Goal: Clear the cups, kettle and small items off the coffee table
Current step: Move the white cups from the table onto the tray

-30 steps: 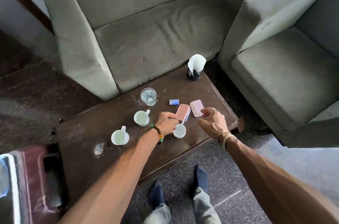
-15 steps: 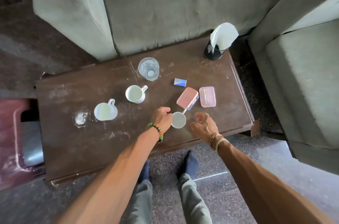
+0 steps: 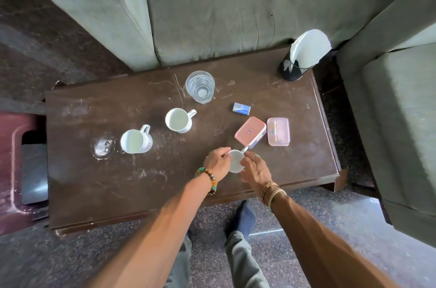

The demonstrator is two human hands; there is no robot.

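Observation:
A small white cup [image 3: 236, 161] stands near the front edge of the brown coffee table [image 3: 94, 181]. My left hand [image 3: 217, 163] grips its left side and my right hand [image 3: 256, 171] grips its right side, fingers curled round it. Two more white cups [image 3: 178, 120] [image 3: 135, 142] stand to the left. Farther back is a glass of water [image 3: 200, 86]. A small blue box [image 3: 241, 108], a pink lidded box [image 3: 250, 131] and a clear pink box [image 3: 278, 131] lie to the right. No kettle is in view.
A black holder with white napkins [image 3: 304, 56] stands at the table's back right corner. A wet ring [image 3: 103, 147] marks the table's left part. A grey sofa [image 3: 212, 4] lies behind, an armchair [image 3: 401, 110] to the right, a maroon stool [image 3: 16, 169] at left.
The view has tilted down and drawn closer to the table. My right hand moved left from the pink boxes onto the nearest cup, joining my left hand there.

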